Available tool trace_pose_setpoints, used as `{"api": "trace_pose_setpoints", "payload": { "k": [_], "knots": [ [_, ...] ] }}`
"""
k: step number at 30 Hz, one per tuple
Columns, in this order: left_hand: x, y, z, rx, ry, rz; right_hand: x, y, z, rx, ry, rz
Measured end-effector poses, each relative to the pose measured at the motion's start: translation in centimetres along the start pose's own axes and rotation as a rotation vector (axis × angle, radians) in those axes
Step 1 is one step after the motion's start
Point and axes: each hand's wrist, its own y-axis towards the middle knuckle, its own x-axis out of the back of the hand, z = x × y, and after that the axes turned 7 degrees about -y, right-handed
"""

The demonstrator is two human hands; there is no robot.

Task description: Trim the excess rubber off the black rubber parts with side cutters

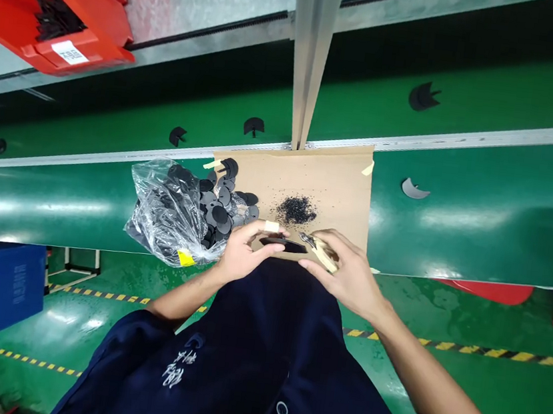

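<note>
My left hand (246, 249) pinches a flat black plastic piece (288, 245) between thumb and fingers, with a light strip of tape round one finger. Closed round a pair of cream-handled nippers (324, 253), my right hand (351, 273) holds the metal jaws beside the right end of the piece. Both hands are over the front edge of a brown cardboard sheet (345, 182). Just beyond them lies a heap of small black scraps (297, 210). Left of it are several round black discs (219, 215), some spilling from a clear plastic bag (167, 214).
A metal post (312, 57) rises behind the cardboard. Black curved pieces (254, 126) lie spaced along the green belt (360, 103) at the back. One more curved piece (414, 188) sits right of the cardboard. A red bin (73, 14) stands upper left, blue boxes (9, 288) lower left.
</note>
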Motion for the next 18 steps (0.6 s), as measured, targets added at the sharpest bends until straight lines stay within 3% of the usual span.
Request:
{"api": "trace_pose_setpoints", "payload": {
  "k": [3, 7, 9, 13, 15, 18],
  "knots": [
    [0.1, -0.4, -0.4, -0.006, 0.059, 0.032, -1.2, 0.4, 0.7, 0.128, -0.097, -0.112],
    [1.0, 0.0, -1.5, -0.200, 0.398, 0.200, -0.7, 0.9, 2.2, 0.400, -0.493, -0.114],
    [1.2, 0.3, -1.9, -0.224, 0.424, 0.230, 0.1, 0.7, 2.5, 0.464, -0.479, -0.099],
    [1.1, 0.2, -2.3, -0.112, 0.187, 0.137, 1.7, 0.2, 1.5, 0.362, -0.157, -0.146],
    [0.9, -0.1, -2.4, -0.041, 0.049, 0.073, 2.3, 0.1, 0.8, 0.290, -0.167, -0.178],
    [0.6, -0.5, -2.4, 0.004, -0.133, 0.008, 2.3, 0.3, 0.4, 0.285, -0.320, -0.114]
  ]
}}
